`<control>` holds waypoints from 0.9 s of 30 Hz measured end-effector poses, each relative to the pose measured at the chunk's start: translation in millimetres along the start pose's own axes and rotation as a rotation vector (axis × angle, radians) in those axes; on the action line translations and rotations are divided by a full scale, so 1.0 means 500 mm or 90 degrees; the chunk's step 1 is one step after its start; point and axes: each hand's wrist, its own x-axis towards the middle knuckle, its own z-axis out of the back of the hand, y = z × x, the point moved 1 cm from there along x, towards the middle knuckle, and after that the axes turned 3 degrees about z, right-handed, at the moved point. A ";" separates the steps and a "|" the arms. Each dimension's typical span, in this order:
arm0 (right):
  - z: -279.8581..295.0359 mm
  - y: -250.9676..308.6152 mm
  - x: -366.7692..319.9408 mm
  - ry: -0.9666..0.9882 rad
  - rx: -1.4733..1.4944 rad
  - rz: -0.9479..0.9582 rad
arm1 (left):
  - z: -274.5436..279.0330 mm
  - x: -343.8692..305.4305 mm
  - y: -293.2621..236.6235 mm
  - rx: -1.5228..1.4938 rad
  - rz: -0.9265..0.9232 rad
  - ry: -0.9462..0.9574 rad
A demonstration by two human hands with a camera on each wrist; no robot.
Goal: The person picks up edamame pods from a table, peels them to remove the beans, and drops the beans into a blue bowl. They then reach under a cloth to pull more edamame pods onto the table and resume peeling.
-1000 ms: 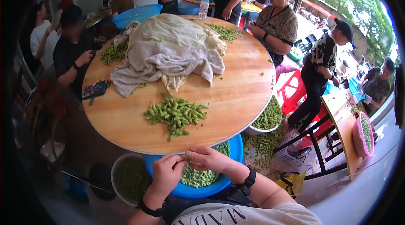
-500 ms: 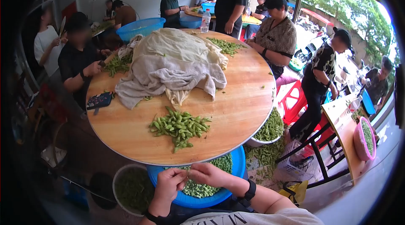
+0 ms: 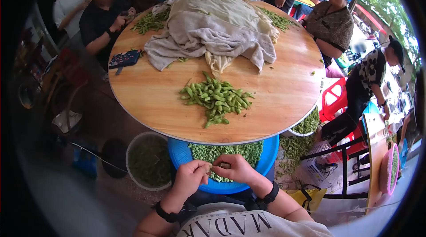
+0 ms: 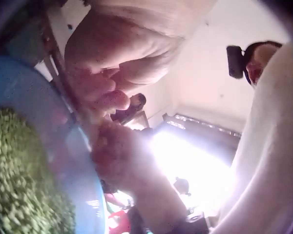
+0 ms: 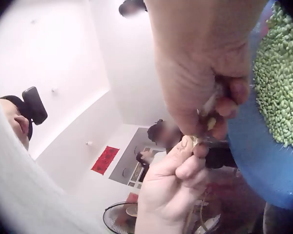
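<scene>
Left hand (image 3: pixel 193 175): thumb and finger pinching a small pod; grip looks slight, so the pod could slip if squeezed off-centre.
Right hand (image 3: pixel 234 168): fingers curled in, fingertips at the same pod and apparently pinching it; how much they hold is part hidden.
Pod (image 5: pixel 195 141): between the two sets of fingertips, over the basin's near side. A hard squeeze could shoot a bean wide of the basin, or drop hull among the clean ones.
Beans (image 3: pixel 230 151): loose, under and just ahead of the hands; a stray hull might be easy to miss, green on green.
Basin (image 3: pixel 178 150): blue, below the hands, far side under the bench edge. Its support is out of sight; a knee knock could tip it.
Pod heap (image 3: pixel 217 97): straight ahead of the hands, near tip close to the edge; a careless drag could spill whole pods into the beans.
Bench (image 3: pixel 279 117): round, beyond the hands.
Bucket (image 3: pixel 151 188): left of the hands, dark green contents, unclear. A mistaken toss could miss its rim.
</scene>
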 end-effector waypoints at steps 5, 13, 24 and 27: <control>0.025 -0.063 -0.005 -0.014 -0.287 0.109 | 0.098 -0.008 -0.036 0.627 -0.198 -0.104; 0.068 -0.085 0.000 0.030 -0.274 0.034 | 0.121 0.160 -0.236 0.550 -0.266 -0.220; 0.109 -0.077 -0.023 0.021 -0.171 0.025 | 0.111 0.349 -0.219 0.538 -0.179 -0.187; 0.095 -0.075 -0.025 0.021 -0.218 0.085 | 0.108 0.352 -0.202 0.596 -0.247 -0.247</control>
